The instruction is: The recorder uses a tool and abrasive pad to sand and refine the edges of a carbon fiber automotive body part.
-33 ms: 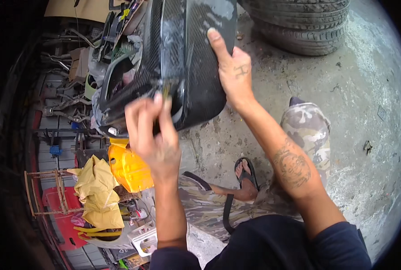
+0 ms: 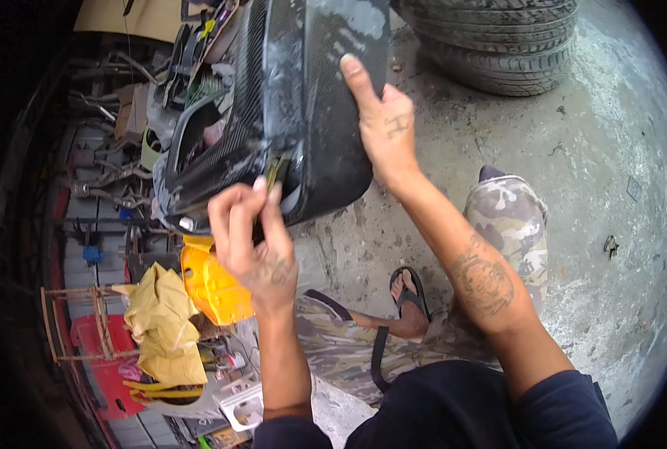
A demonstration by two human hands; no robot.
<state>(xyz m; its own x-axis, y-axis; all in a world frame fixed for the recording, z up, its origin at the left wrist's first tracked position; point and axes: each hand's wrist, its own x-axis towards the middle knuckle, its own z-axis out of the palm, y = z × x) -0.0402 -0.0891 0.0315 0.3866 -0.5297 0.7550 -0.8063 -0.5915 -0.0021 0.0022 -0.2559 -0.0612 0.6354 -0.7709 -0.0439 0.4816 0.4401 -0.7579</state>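
Just above the left hand (image 2: 262,258), meeting its fingertips, a tilted black weave-patterned panel (image 2: 329,142). At that hand, thumb and forefinger pinched together on a thin olive-gold piece (image 2: 276,170), against the panel's lower part; kind impossible to tell. Around the panel's right edge, the right hand (image 2: 389,138), thumb flat on the face and pointing upward, other fingers mostly hidden.

Right of the right hand, widest room, over concrete floor (image 2: 603,209). Farther up from it, stacked tyres (image 2: 509,45), apart from the panel. Below it, near the forearm, a bent knee in camouflage trousers (image 2: 509,213). Left of the left hand, tighter room: a yellow plastic part (image 2: 213,284) near the wrist, then a crumpled tan sheet (image 2: 165,329).

Down and left of the left hand, a pale tub (image 2: 202,408) with yellow strips (image 2: 165,391) at its rim; further contents too small to tell. Nearer the left forearm, a white plastic piece (image 2: 228,408) with a rounded opening.

Compared with the earlier frame, left fingertips lower along the panel and less blurred, with the same pinch; panel and right hand slightly lower in view, with the same hold.
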